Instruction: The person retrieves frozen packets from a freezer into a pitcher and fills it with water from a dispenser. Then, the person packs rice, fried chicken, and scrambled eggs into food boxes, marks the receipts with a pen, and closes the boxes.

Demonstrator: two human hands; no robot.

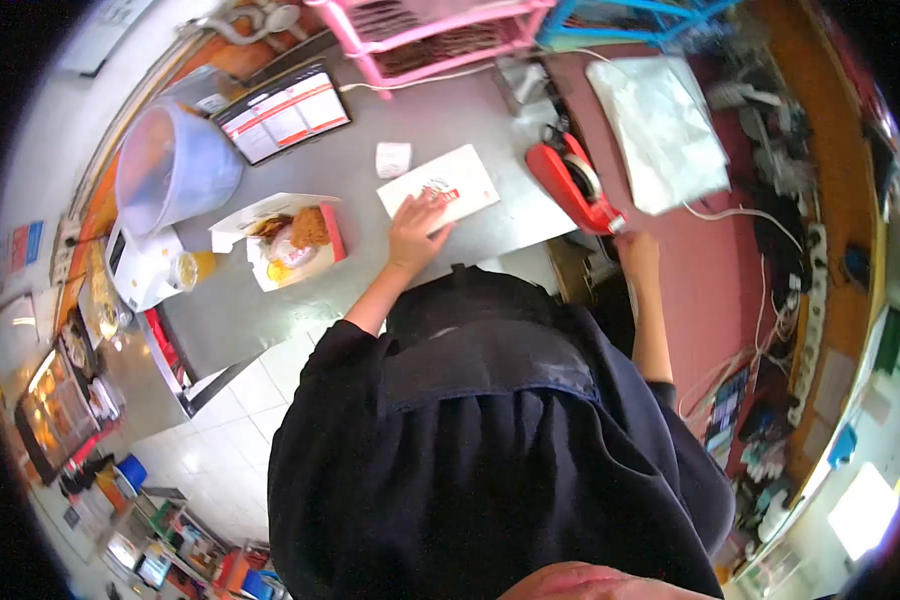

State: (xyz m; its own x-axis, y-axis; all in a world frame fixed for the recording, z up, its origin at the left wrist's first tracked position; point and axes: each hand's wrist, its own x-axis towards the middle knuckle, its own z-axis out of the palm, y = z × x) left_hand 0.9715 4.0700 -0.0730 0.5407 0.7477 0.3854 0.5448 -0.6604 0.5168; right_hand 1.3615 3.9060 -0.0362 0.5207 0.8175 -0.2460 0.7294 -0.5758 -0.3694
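Note:
My left hand (pixel 417 235) lies with fingers spread on a closed white box (pixel 470 187) with red print, on the metal counter. Just behind that box stands a small white paper cup or roll (pixel 393 159). To the right is a red tape dispenser (pixel 570 188) with a roll of tape in it. Close by its front end, my right hand (pixel 639 257) is closed; whatever its fingers may hold is too small to make out. An open box (pixel 336 232) on the left contains a piece of fried food (pixel 310 228) and a wrapped item (pixel 288 248).
A tablet (pixel 282 113) leans at the back left, near a translucent bucket (pixel 170 165) and a cup of yellow drink (pixel 192 269). White plastic bags (pixel 660 130) lie on the reddish surface at right, among cables. Pink (pixel 440 45) and blue racks (pixel 630 22) stand behind.

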